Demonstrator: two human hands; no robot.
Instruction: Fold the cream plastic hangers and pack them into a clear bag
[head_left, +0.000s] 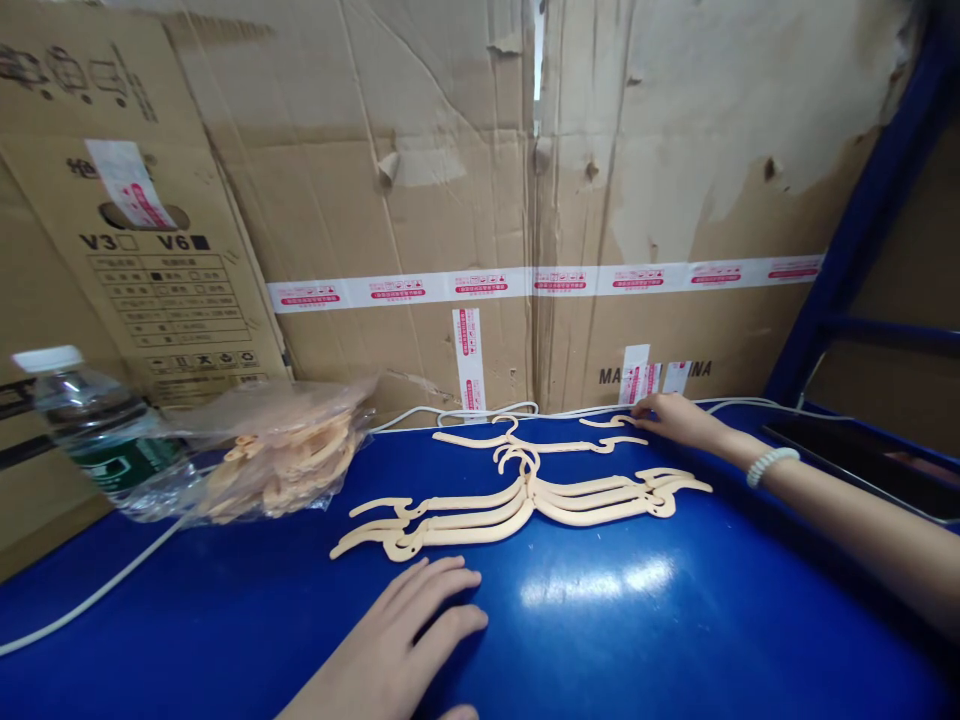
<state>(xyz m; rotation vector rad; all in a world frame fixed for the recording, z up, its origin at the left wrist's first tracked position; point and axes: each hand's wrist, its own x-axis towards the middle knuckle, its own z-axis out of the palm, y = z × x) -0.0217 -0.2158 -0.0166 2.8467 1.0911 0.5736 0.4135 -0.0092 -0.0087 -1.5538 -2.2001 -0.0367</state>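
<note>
**Hands work pale hangers on a blue bench**

A stack of cream plastic hangers (525, 500) lies flat near the middle of the blue bench (675, 620), long axis running left to right, hooks turned toward the cardboard wall (420, 180) behind. A single hanger (536, 440) lies just beyond the stack, parallel to it, hook also toward the wall. The right hand (675, 418), a white bead bracelet (772, 463) at the wrist, reaches across with its grip open, fingertips resting on that hanger's right end. The left hand (416, 625) rests palm down on the bench, fingers spread and holding nothing, just short of the stack's left tip. A clear bag of more hangers (289, 455) sits to the left beside a water bottle (97, 425); a white cable (97, 590) trails along the bench. Bare blue surface lies open in front of the stack.
</note>
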